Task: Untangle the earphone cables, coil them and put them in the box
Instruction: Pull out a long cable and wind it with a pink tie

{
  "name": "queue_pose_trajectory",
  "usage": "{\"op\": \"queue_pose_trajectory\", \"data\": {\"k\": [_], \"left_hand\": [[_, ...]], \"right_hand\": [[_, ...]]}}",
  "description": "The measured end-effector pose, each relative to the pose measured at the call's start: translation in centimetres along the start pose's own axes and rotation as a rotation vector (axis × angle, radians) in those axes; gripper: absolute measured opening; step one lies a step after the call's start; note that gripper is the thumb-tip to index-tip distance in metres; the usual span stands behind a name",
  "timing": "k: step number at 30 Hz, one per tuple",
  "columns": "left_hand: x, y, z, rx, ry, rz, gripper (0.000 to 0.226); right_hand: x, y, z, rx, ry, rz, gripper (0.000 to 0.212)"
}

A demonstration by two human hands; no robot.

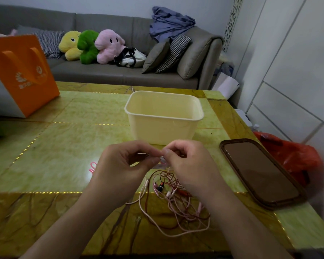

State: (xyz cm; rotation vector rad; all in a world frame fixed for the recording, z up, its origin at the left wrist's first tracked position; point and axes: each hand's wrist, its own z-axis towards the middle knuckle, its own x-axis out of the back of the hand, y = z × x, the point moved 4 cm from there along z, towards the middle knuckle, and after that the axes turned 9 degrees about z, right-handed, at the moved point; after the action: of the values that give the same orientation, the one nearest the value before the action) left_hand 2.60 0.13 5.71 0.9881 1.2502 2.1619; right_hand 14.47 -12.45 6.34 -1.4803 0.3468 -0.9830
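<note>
Cables [173, 200], pink and dark red, are lying in a loose tangle on the green table [64, 146], spread directly beneath and between the two wrists, with one pink loop trailing toward the near edge. Both hands are being held raised above the tangle, fingertips brought together just in front of the box [164, 116]. The left hand [123, 162] is being kept curled, thumb and forefinger pinching a small dark piece; whether this is a plug or an earbud cannot be told. The right hand [187, 163] is likewise being kept curled, its thumb and fingers pinching a pale, blurred piece where the two hands are meeting; a red strand is hanging from that point down into the pile. A small pink loop [93, 166] is lying on the table just left of the left hand, apart from the main tangle. The cream box is standing open and upright beyond the hands, near them but not being touched. A brown lid [260, 172] is lying flat to the right, close to the table's right edge, with a red bag [297, 157] showing beyond that edge. An orange bag [24, 71] is standing at the far left corner. Bare tabletop is lying between the orange bag and the left hand.
</note>
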Motion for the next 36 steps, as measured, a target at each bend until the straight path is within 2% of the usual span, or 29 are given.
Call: {"op": "queue_pose_trajectory", "data": {"k": [4, 8, 12, 15, 19, 23, 28, 31, 33, 34, 36], "left_hand": [[0.0, 0.1, 0.0, 0.0, -0.011, 0.043, 0.029], [0.0, 0.0, 0.1, 0.022, 0.007, 0.042, 0.026], [0.0, -0.5, 0.1, 0.091, 0.003, -0.005, 0.022], [-0.3, -0.7, 0.0, 0.13, -0.03, 0.006, 0.021], [-0.8, -0.7, -0.1, 0.155, -0.06, 0.016, 0.016], [-0.9, -0.9, 0.0, 0.255, -0.064, -0.055, 0.014], [-0.9, -0.9, -0.3, 0.274, -0.154, -0.081, 0.017], [-0.9, -1.1, -0.4, 0.312, -0.143, -0.121, 0.011], [-0.9, -1.2, -0.4, 0.335, -0.138, -0.144, 0.008], [-0.9, -1.2, -0.4, 0.341, -0.138, -0.152, 0.007], [-0.9, -1.2, -0.4, 0.351, -0.149, -0.174, 0.008]], "right_hand": [[0.3, 0.2, 0.1, -0.013, -0.045, -0.044, 0.022], [0.0, -0.1, -0.4, 0.007, 0.001, -0.049, 0.021], [-0.5, 0.0, -0.9, -0.019, 0.073, 0.137, 0.021], [-0.5, -0.2, -0.8, 0.037, 0.128, 0.151, 0.021], [-0.7, -0.6, -1.0, 0.076, 0.107, 0.12, 0.021], [-0.8, -0.4, -1.0, 0.112, 0.105, 0.141, 0.021], [-0.7, -0.3, -0.6, 0.129, 0.061, 0.102, 0.019], [-0.5, 0.3, 0.3, -0.004, -0.058, 0.347, 0.013], [-0.3, 0.7, 0.6, -0.112, -0.158, 0.567, 0.022], [-0.1, 0.8, 0.8, -0.125, -0.179, 0.599, 0.026], [0.6, 1.2, 0.9, -0.081, -0.172, 0.498, 0.029]]}}
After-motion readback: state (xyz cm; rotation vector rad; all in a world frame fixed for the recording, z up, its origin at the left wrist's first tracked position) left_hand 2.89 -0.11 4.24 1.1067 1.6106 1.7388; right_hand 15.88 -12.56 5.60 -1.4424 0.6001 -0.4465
